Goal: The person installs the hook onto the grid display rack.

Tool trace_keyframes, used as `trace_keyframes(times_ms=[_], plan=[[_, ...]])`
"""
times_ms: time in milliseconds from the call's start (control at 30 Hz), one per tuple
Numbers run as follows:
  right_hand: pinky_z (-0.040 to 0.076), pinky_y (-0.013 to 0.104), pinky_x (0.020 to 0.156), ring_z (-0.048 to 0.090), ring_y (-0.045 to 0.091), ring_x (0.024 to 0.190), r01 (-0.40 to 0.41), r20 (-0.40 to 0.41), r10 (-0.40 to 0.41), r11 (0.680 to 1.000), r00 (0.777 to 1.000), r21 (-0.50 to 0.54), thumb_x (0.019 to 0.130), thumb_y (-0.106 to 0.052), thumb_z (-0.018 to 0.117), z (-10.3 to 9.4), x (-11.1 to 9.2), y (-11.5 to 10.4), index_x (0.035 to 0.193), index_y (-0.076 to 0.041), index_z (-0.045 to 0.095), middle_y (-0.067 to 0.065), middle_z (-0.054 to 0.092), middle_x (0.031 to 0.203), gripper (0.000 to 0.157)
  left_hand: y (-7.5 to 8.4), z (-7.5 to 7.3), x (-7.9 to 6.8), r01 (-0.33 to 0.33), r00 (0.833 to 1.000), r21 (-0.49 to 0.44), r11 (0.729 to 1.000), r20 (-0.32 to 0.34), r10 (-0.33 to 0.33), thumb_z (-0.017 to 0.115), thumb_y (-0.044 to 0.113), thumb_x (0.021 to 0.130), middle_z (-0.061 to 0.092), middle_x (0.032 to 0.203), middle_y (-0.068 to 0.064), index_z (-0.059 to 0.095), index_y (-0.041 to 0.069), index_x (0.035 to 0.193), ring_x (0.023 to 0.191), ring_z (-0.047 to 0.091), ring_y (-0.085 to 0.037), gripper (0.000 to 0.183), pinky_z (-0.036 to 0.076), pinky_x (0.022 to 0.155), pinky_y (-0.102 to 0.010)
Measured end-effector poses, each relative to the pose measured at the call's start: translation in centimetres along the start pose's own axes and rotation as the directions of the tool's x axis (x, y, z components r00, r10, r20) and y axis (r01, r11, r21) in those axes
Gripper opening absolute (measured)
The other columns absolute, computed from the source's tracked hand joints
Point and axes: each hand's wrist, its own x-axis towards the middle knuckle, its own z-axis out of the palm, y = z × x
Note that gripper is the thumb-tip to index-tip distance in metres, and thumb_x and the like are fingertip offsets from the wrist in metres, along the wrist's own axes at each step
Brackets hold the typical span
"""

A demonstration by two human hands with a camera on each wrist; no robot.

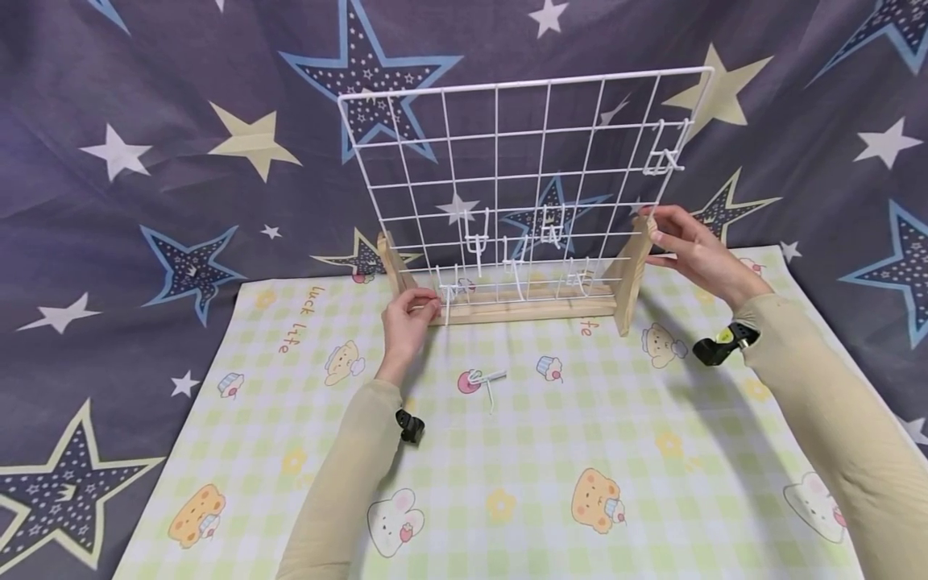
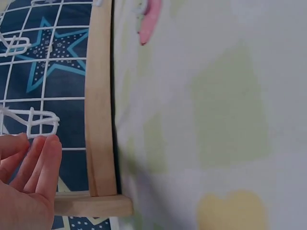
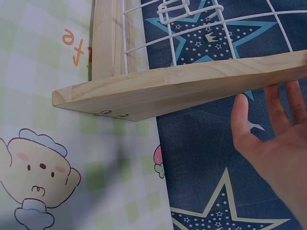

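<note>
A white wire grid panel [image 1: 520, 174] stands upright in a wooden stand [image 1: 532, 309]. Several white wire hooks hang on it. At the lower left my left hand [image 1: 410, 319] pinches a white hook [image 1: 447, 295] at the grid's bottom rows; in the left wrist view the fingertips [image 2: 52, 143] meet the hook's end [image 2: 43, 125]. On the other side my right hand [image 1: 699, 250] holds the top of the right wooden upright [image 1: 632, 272], its index finger over the top. The right wrist view has the thumb [image 3: 241, 112] against that upright's outer side [image 3: 158, 98], other fingers partly hidden behind it.
One loose white hook [image 1: 487, 379] lies on the checked tablecloth [image 1: 500, 451] in front of the stand. Another hook [image 1: 663, 153] hangs high at the grid's right edge. A dark star-patterned cloth [image 1: 181, 105] hangs behind the table.
</note>
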Motion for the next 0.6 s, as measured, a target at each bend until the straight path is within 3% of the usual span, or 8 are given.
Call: trace_keyframes(times_ms=[133,400,600], plan=[[0.051,0.027,0.088,0.040,0.018,0.124,0.000,-0.001,0.000,1.000,1.000,-0.004,0.102,-0.008,0.049,0.0,0.0,0.1,0.135,-0.008,0.047,0.001,0.040,0.141,0.034,-0.4,-0.3,-0.5,0.005,1.000,0.001,1.000,0.016,-0.005,0.064,-0.012,0.085,0.069,0.092,-0.023,0.067,-0.011,0.095,0.082,0.068,-0.036,0.010,0.058,0.070,-0.029],[0.052,0.028,0.088,0.041,0.019,0.124,0.013,0.006,-0.013,1.000,1.000,0.025,0.101,-0.006,0.049,-0.1,0.1,0.3,0.132,-0.009,0.049,0.001,0.045,0.138,0.031,-0.8,-0.8,-1.3,0.054,0.996,0.020,0.998,0.066,-0.055,0.066,-0.009,0.086,0.069,0.093,-0.019,0.068,-0.008,0.096,0.074,0.065,-0.009,0.010,0.058,0.072,-0.028],[0.052,0.027,0.087,0.038,0.022,0.125,0.010,0.002,-0.010,1.000,1.000,0.012,0.101,-0.008,0.049,0.0,0.1,0.2,0.131,-0.009,0.050,0.001,0.040,0.140,0.030,-1.0,-1.0,-1.6,0.075,0.991,0.012,0.997,0.113,-0.076,0.067,-0.008,0.085,0.069,0.087,-0.018,0.068,-0.009,0.096,0.070,0.065,-0.007,0.011,0.058,0.070,-0.026]])
